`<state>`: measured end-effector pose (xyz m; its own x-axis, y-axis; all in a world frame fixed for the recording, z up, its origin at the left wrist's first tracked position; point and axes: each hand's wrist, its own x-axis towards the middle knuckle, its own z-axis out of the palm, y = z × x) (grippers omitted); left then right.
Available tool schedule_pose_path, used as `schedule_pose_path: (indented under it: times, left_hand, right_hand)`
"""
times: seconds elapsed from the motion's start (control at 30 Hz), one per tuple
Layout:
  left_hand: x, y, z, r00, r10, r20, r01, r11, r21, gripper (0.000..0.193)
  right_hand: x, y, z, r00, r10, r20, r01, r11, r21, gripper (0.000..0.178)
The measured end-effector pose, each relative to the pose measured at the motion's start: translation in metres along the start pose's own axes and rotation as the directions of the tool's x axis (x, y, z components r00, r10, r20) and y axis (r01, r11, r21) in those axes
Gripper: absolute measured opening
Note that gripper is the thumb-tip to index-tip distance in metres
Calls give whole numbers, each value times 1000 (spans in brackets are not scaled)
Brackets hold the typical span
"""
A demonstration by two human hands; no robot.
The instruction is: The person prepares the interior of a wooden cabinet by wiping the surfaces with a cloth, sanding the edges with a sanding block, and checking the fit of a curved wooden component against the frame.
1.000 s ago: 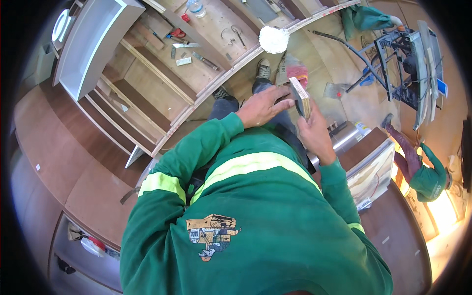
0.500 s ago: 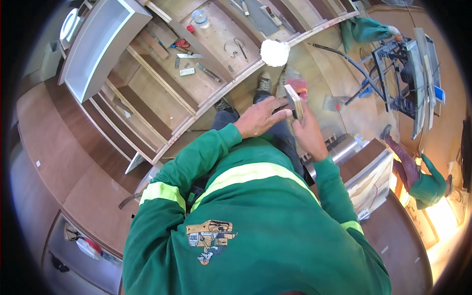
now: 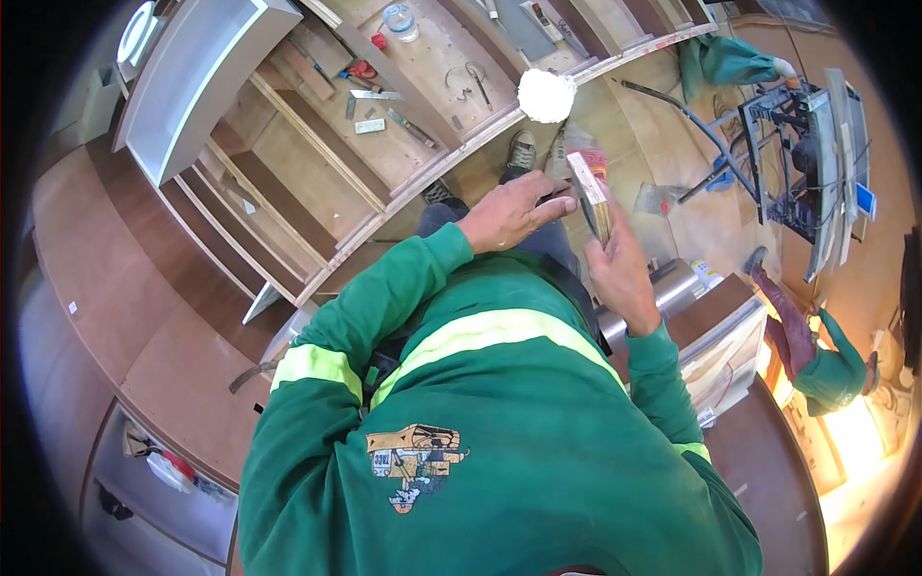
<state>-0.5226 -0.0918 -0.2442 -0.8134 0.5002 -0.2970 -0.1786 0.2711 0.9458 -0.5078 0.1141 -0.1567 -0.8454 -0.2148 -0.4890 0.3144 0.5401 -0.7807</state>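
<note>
My right hand [image 3: 622, 274] grips a short piece of plywood [image 3: 590, 192], its layered edge turned up toward me. The piece stands tilted in front of my body, above my legs. Just left of it, my left hand [image 3: 511, 211] is open, with thumb and fingers apart and pointing at the plywood. The fingertips come close to its near side; whether they touch it I cannot tell. The palm of the left hand is out of sight.
Ahead lies a wooden frame [image 3: 461, 144] with compartments holding a water bottle [image 3: 401, 23], a chisel-like tool [image 3: 411, 128] and other tools. A white round object [image 3: 546, 96] sits at its edge. A metal folding stand [image 3: 797, 144] is at right; another person [image 3: 831, 370] works beyond.
My right hand has moved right and a little toward me with the plywood. My left hand has shifted slightly, and a gap shows between its thumb and fingers.
</note>
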Motion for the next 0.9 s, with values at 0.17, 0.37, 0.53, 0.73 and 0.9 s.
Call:
schedule_pose_path:
  times: [0.17, 0.37, 0.53, 0.73, 0.9]
  left_hand:
    - [7, 13, -7, 1000, -1, 3, 1, 999, -38, 59]
    - [3, 14, -11, 999, 17, -31, -18, 999, -32, 62]
    - [4, 21, -13, 998, 53, -17, -53, 997, -51, 62]
    - [-4, 24, -12, 994, 24, -108, 9, 954, 300, 61]
    - [-6, 23, -4, 968, 135, -214, -8, 863, 506, 58]
  right_hand:
    - [30, 20, 1, 1000, 4, 6, -4, 999, 47, 72]
    - [25, 8, 1, 998, -55, -21, 54, 997, -50, 69]
    - [66, 69, -3, 998, 57, 16, -57, 998, 12, 66]
    - [47, 6, -42, 994, 97, -44, -96, 995, 18, 66]
    - [7, -41, -45, 990, -134, -33, 122, 960, -253, 71]
